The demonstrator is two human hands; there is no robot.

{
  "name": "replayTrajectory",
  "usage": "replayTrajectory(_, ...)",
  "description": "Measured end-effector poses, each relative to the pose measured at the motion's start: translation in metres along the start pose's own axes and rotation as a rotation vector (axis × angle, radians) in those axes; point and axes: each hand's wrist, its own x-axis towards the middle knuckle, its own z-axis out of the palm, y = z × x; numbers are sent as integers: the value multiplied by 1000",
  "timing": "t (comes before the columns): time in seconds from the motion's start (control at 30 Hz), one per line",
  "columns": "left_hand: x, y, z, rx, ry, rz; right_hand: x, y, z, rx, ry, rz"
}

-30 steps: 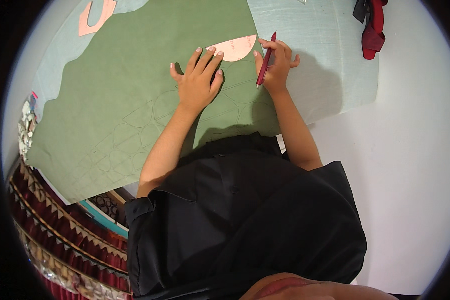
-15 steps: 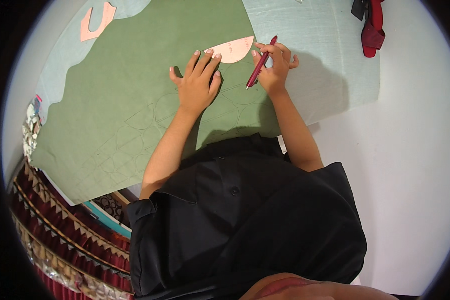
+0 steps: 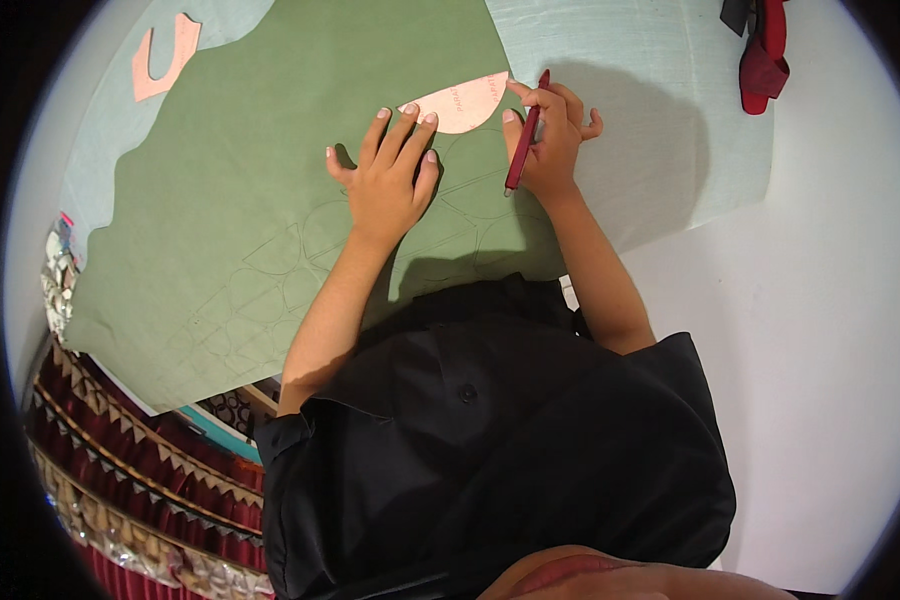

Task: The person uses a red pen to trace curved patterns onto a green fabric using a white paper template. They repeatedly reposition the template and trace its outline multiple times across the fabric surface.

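Note:
A half-round pink pattern piece (image 3: 462, 104) lies on a large green sheet of material (image 3: 230, 150). My left hand (image 3: 385, 185) rests flat with fingers spread, its middle fingertips on the left end of the pink piece. In my right hand (image 3: 552, 140), a dark red pen (image 3: 526, 135) is held slantwise between thumb and fingers, its lower end toward me. The index fingertip of that hand touches or nearly touches the right corner of the pink piece. Thin drawn outlines of curved shapes (image 3: 270, 265) cover the green sheet near my body.
A second pink pattern piece (image 3: 167, 58), U-shaped, lies at the far left on pale blue cloth (image 3: 630, 90). A red sandal (image 3: 764, 70) stands at the far right. Crumpled scraps (image 3: 60, 285) sit at the left edge. Racks with dark red curtains (image 3: 160, 470) are at the lower left.
The pen has tipped more upright in my right hand. My left hand and the pink piece's left end appear slightly lower and further left; the whole view has shifted a little.

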Motion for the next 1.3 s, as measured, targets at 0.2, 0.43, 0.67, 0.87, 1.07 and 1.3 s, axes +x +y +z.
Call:
replayTrajectory(0.2,1,-1,1,39,38,17,0,1,-5,41,-47,-16)
replayTrajectory(0.43,2,-2,3,49,62,30,1,3,-3,57,-22,-20)
replayTrajectory(0.67,1,-3,1,24,6,16,4,0,-2,81,-41,-1)
replayTrajectory(0.87,2,-2,1,57,66,30,3,1,0,87,-20,-18)
replayTrajectory(1.07,2,-2,1,54,63,30,3,1,0,67,-22,-15)
replayTrajectory(1.3,2,-3,1,64,67,29,5,-2,0,58,-36,-9)
